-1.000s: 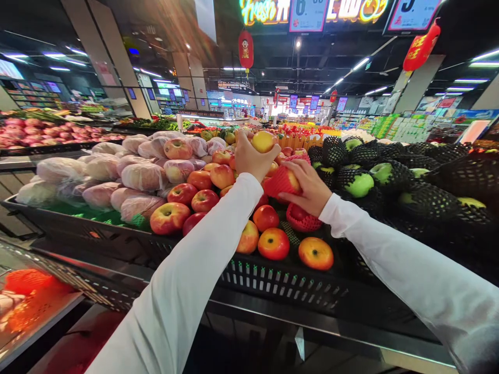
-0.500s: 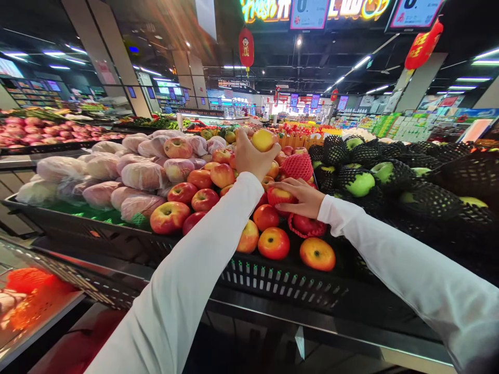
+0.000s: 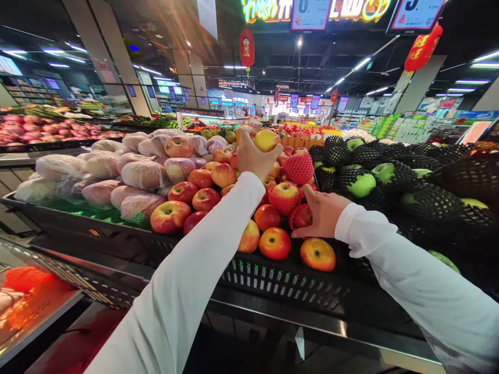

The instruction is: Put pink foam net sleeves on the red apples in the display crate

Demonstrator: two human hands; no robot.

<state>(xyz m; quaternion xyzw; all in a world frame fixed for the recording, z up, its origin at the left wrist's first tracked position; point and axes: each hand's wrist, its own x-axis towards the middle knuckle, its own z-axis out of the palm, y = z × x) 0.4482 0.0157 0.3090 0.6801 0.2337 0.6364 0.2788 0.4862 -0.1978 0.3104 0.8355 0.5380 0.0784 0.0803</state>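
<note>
My left hand [image 3: 256,158] is closed around a yellow apple [image 3: 265,140], held over the back of the apple pile. Its fingers are partly hidden behind the fruit. My right hand [image 3: 325,210] is at the front right of the pile, thumb and forefinger spread wide around a dark red apple [image 3: 302,217] in a red foam net. The gap between them is wider than that fruit, and whether they touch it I cannot tell. Just behind it sits a red-yellow apple [image 3: 286,191] in a similar net. Loose apples lie in front, among them an orange-red one [image 3: 317,254].
A black slotted crate [image 3: 280,283] holds the apples. Plastic-wrapped fruit [image 3: 142,174] is stacked on the left. Green fruit in black foam nets [image 3: 360,184] lies on the right. A pink foam-netted fruit [image 3: 298,169] rests behind my right hand. Red lanterns [image 3: 246,48] hang overhead.
My right hand has lifted off the red-yellow netted apple and shifted right and towards me, its thumb and forefinger spreading around the dark red one. My left hand keeps the yellow apple almost still.
</note>
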